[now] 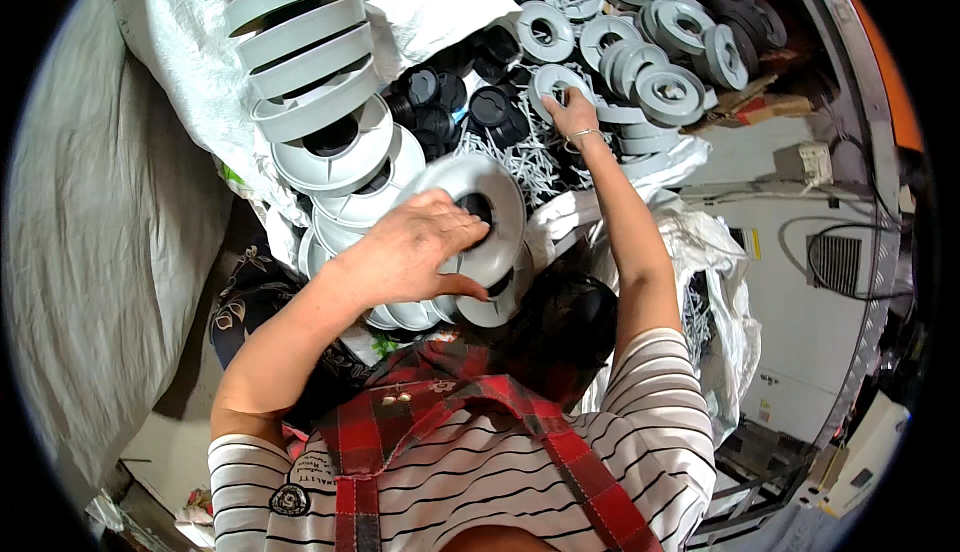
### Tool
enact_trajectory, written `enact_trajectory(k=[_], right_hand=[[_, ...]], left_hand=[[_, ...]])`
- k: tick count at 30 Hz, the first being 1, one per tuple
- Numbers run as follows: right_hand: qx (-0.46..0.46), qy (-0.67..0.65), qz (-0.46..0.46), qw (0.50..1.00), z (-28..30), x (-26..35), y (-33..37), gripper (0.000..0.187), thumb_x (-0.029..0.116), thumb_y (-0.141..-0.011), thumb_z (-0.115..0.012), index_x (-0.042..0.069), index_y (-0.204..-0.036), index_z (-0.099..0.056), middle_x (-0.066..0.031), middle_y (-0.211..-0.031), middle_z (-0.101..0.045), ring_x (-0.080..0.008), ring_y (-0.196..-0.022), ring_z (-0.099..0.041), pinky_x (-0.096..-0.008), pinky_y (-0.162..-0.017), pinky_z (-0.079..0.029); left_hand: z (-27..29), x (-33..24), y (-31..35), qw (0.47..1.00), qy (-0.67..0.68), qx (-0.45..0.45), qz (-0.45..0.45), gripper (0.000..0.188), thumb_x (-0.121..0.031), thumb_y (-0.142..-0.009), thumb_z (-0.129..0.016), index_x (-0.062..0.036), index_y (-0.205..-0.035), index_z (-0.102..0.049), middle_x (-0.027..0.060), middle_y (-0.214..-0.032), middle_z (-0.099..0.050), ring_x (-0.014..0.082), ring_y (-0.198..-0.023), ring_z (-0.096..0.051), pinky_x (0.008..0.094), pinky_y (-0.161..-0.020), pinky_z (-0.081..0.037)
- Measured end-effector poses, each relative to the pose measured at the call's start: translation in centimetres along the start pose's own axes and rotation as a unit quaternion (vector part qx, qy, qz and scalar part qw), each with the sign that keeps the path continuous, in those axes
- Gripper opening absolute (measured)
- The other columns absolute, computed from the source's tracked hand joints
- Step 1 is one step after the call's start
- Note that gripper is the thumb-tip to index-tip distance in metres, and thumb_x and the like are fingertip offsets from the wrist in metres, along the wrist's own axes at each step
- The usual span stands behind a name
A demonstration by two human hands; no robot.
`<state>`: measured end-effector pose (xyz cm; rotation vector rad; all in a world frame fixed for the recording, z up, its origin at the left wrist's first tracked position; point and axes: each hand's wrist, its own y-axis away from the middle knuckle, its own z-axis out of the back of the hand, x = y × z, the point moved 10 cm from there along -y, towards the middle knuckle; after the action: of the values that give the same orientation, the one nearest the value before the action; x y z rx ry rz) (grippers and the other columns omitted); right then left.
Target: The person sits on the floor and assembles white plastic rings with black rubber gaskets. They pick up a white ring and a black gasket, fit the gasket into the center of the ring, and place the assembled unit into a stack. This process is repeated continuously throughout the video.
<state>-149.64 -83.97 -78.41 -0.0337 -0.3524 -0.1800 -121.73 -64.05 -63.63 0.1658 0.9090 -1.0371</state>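
Observation:
My left hand (412, 239) is closed on a large grey plastic flanged ring (508, 207), fingers across its face beside the dark centre hole and thumb below. Farther off to the right, my right hand (572, 114) grips a smaller grey plastic disc (546, 80) with its fingertips at the centre hole. Under and beside the large ring lie more wide grey rings (340, 157). Black round plastic caps (490, 107) and a heap of thin pale sticks (530, 157) fill the space between my hands.
Several grey discs (670, 94) pile up at the far right. A leaning stack of wide grey rings (305, 47) stands at the far left, against white woven sacking (175, 62). To the right are a pale cabinet (800, 302) with a vent and a dark cable (812, 252).

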Motion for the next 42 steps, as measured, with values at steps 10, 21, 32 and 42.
enact_trajectory(k=[10, 21, 32, 42], right_hand=[[0.02, 0.146, -0.028, 0.989, -4.6, -0.8, -1.0, 0.055, 0.04, -0.084, -0.059, -0.001, -0.119, -0.053, -0.0235, -0.113, -0.057, -0.0396, -0.113, -0.045, -0.0457, -0.09, -0.041], [0.185, -0.74, 0.062, 0.643, 1.0, 18.1, 8.2, 0.054, 0.041, -0.094, -0.035, -0.008, -0.103, -0.058, -0.0157, -0.08, -0.064, -0.0229, -0.063, -0.062, -0.0332, -0.062, -0.054], [0.22, 0.004, 0.049, 0.974, -8.6, 6.0, -3.3, 0.071, 0.039, -0.07, -0.072, -0.003, -0.124, -0.051, -0.0238, -0.117, -0.059, -0.0339, -0.107, -0.058, -0.0367, -0.093, -0.045], [0.046, 0.086, 0.048, 0.994, -3.2, 10.0, -0.9, 0.027, 0.024, -0.084, -0.059, 0.003, -0.098, -0.064, -0.0226, -0.101, -0.063, -0.0376, -0.094, -0.061, -0.0446, -0.08, -0.049]], left_hand=[[3.9, 5.0, 0.1, 0.951, 0.193, -0.184, 0.156, 0.032, -0.011, -0.079, -0.071, 0.001, -0.108, -0.063, 0.0141, -0.1, -0.067, 0.0226, -0.09, -0.065, 0.0311, -0.081, -0.05], [3.6, 13.5, 1.6, 0.631, 0.58, -0.371, 0.357, 0.035, -0.018, -0.087, -0.061, 0.0017, -0.114, -0.051, 0.0141, -0.102, -0.064, 0.0201, -0.087, -0.066, 0.0327, -0.079, -0.056], [6.4, 14.0, 4.2, 0.69, 0.452, -0.446, 0.347, 0.02, -0.015, -0.085, -0.065, -0.0016, -0.099, -0.06, 0.0061, -0.084, -0.065, 0.012, -0.074, -0.062, 0.0277, -0.066, -0.053], [6.4, 12.8, 3.3, 0.712, 0.433, -0.458, 0.31, 0.029, -0.013, -0.083, -0.067, -0.0014, -0.107, -0.055, 0.005, -0.09, -0.063, 0.011, -0.079, -0.059, 0.025, -0.071, -0.049]])
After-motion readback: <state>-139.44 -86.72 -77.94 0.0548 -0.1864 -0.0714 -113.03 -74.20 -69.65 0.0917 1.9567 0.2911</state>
